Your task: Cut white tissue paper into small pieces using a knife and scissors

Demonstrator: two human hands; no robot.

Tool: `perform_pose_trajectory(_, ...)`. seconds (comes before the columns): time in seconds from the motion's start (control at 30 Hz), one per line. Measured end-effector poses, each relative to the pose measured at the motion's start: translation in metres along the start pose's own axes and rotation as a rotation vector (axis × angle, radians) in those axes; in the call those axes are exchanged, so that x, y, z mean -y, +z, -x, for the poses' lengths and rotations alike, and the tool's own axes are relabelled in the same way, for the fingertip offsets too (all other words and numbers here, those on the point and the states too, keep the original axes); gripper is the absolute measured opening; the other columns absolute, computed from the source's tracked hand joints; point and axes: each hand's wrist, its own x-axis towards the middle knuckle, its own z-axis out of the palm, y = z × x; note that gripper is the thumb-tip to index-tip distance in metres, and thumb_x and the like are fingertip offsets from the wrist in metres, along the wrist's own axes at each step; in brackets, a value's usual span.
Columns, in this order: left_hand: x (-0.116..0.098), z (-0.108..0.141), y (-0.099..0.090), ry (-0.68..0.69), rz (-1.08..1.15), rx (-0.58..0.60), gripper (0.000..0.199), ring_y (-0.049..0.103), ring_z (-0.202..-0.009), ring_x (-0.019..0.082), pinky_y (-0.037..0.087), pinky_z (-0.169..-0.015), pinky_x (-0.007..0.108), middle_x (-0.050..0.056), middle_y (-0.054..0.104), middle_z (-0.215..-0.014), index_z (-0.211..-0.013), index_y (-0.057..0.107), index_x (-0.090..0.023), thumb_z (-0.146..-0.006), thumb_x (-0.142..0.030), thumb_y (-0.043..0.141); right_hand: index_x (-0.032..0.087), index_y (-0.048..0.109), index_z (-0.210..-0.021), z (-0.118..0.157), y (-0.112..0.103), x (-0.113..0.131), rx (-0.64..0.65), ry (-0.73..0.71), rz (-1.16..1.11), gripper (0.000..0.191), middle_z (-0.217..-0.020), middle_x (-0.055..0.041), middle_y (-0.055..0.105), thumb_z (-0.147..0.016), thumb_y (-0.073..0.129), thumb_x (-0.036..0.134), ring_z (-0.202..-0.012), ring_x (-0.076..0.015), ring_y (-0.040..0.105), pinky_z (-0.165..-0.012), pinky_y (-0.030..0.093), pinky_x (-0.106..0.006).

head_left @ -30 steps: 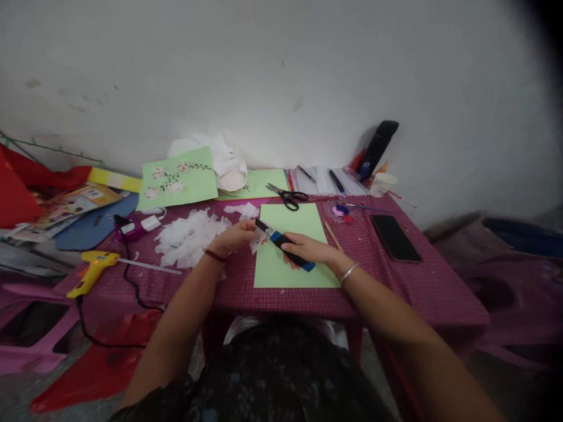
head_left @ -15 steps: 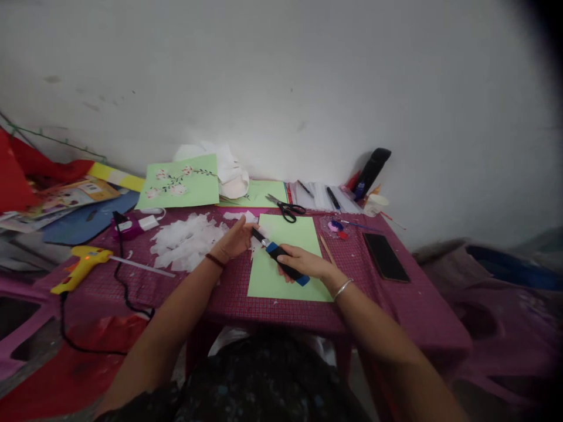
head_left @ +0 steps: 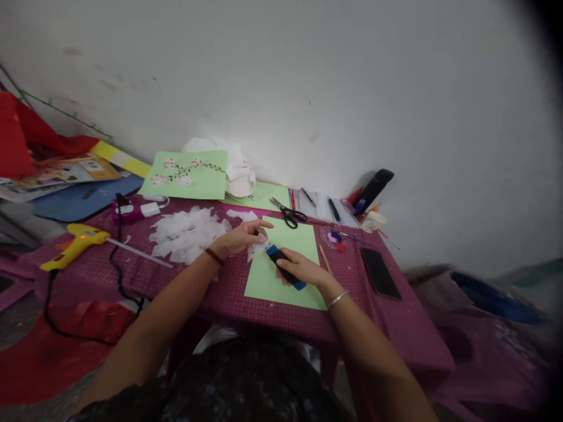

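Partly covered by the right fingers [head_left: 285, 255]: blue-and-black tube [head_left: 291, 275]. Partly hidden at the left fingers [head_left: 252, 230]: slim black tip [head_left: 258, 233]. Far left of the fingers, cut off by the picture's edge: red cloth [head_left: 11, 138].

Black-and-blue tool [head_left: 275, 254] — tilted — over green paper [head_left: 268, 287].

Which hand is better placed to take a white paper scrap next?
Left, I'd say. The left hand is right beside the white scraps, though its fingertips are at the tip of the black-and-blue tube. The right hand is farther away and wrapped around the tube.
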Motion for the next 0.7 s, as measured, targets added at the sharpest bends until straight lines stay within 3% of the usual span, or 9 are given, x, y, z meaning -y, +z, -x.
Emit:
perform_pose_trajectory(0.1,-0.002,0.001,0.001,-0.047,-0.048,0.055,0.06,0.059,-0.062,0.01,0.043,-0.057,0.022,0.001,0.065,-0.082,-0.121,0.056,-0.015,-0.066,-0.019,0.078,0.021,0.044,-0.093,0.002,-0.003,0.0,-0.036,-0.008,-0.005,0.025,-0.077,0.0021,0.061,-0.095,0.052,0.045,-0.054,-0.0095,0.06,-0.048,0.05,-0.022)
perform_pose_trajectory(0.23,0.001,0.0,0.005,-0.07,-0.105,0.114,0.035,0.058,-0.061,0.011,0.044,-0.059,0.024,0.001,0.065,-0.074,-0.097,0.062,-0.013,-0.065,-0.02,0.077,0.021,0.044,-0.096,0.003,-0.007,-0.001,-0.084,-0.018,-0.042,0.021,-0.077,0.0013,0.062,-0.096,0.05,0.041,-0.054,-0.0094,0.06,-0.048,0.05,-0.021)
perform_pose_trajectory(0.37,0.009,-0.003,0.008,-0.061,-0.167,0.018,0.019,0.053,-0.057,0.01,0.04,-0.057,0.023,-0.001,0.061,-0.066,-0.076,0.059,-0.015,-0.071,-0.028,0.072,0.021,0.044,-0.096,0.004,-0.008,-0.001,-0.109,-0.016,-0.055,0.018,-0.076,0.0015,0.062,-0.096,0.049,0.038,-0.053,-0.0089,0.06,-0.048,0.051,-0.021)
perform_pose_trajectory(0.47,0.014,-0.006,0.007,-0.062,-0.232,-0.048,0.024,0.044,-0.049,0.008,0.035,-0.051,0.022,-0.002,0.056,-0.059,-0.068,0.058,-0.016,-0.078,-0.036,0.066,0.021,0.044,-0.094,0.004,-0.007,0.0,-0.111,-0.004,-0.053,0.017,-0.076,0.0017,0.062,-0.096,0.049,0.037,-0.053,-0.0088,0.06,-0.047,0.05,-0.02)
perform_pose_trajectory(0.7,0.012,-0.003,0.005,-0.08,-0.302,-0.073,0.033,0.035,-0.042,0.009,0.03,-0.045,0.023,-0.004,0.043,-0.049,-0.075,0.063,-0.017,-0.084,-0.048,0.061,0.021,0.044,-0.096,0.004,-0.007,-0.002,-0.112,-0.006,-0.053,0.017,-0.078,0.0015,0.062,-0.096,0.049,0.037,-0.053,-0.0089,0.06,-0.049,0.051,-0.021)
